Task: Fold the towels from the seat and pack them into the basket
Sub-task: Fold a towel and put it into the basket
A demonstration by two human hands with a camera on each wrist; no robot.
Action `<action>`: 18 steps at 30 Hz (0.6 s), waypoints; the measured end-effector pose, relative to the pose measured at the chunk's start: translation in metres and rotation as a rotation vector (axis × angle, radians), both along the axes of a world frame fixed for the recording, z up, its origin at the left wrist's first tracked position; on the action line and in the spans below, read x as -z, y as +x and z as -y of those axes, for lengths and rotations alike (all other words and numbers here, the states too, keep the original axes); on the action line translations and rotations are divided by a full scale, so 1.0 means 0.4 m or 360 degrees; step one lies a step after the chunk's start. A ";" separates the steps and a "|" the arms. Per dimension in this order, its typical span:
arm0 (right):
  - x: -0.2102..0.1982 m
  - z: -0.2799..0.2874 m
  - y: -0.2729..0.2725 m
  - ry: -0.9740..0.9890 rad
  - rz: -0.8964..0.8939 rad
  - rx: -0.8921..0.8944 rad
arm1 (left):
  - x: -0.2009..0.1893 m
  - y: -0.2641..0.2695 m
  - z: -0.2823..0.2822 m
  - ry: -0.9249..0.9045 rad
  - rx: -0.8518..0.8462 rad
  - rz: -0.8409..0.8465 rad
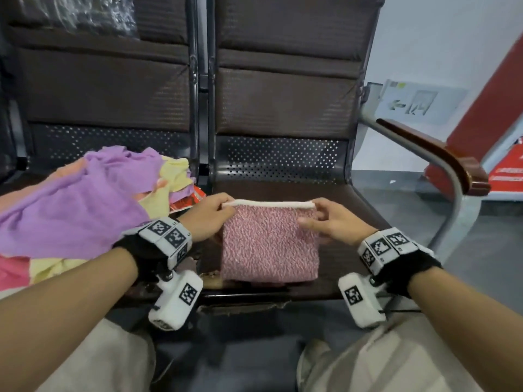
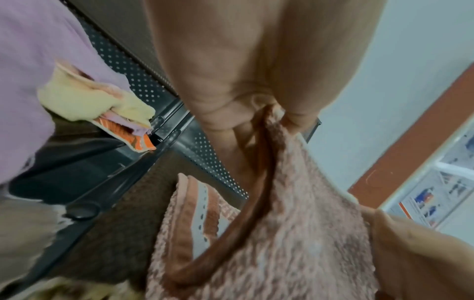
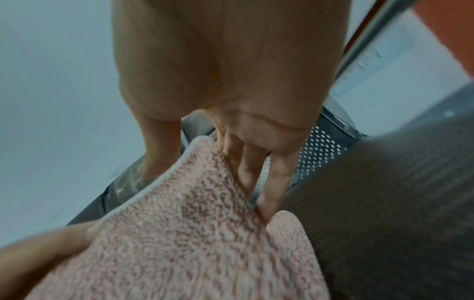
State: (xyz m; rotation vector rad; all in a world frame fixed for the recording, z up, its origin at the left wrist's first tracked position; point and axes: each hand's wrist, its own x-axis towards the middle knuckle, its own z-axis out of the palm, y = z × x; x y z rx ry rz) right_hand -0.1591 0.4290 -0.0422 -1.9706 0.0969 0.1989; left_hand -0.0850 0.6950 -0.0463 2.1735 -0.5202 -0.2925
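Note:
A pink speckled towel (image 1: 268, 244) with a white hem lies folded into a square on the right brown seat (image 1: 353, 210). My left hand (image 1: 210, 215) pinches its far left corner and my right hand (image 1: 325, 219) pinches the far right corner. In the left wrist view the towel (image 2: 295, 233) hangs from my curled fingers (image 2: 295, 113) with the layers parted. In the right wrist view the fingers (image 3: 256, 166) grip the towel (image 3: 192, 243) at its white edge. A heap of purple, yellow and pink towels (image 1: 76, 207) lies on the left seat. No basket is in view.
The bench has dark padded backrests (image 1: 283, 94) and perforated metal behind the seats. A wooden armrest (image 1: 441, 157) on a grey metal tube curves down at the right. A red and white wall panel (image 1: 495, 108) stands beyond it. My knees are below the seat's front edge.

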 end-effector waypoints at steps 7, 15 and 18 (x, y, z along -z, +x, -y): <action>0.076 0.028 0.143 -0.0028 -0.0094 0.0148 | 0.061 0.155 0.058 -0.0286 -0.0233 0.0066; 0.163 0.001 0.195 -0.1150 -0.0067 -0.0072 | 0.165 0.195 0.066 0.0342 -0.0254 -0.0200; 0.131 -0.024 0.176 -0.1135 0.0318 -0.0413 | 0.150 0.167 0.061 0.0434 -0.0151 0.0120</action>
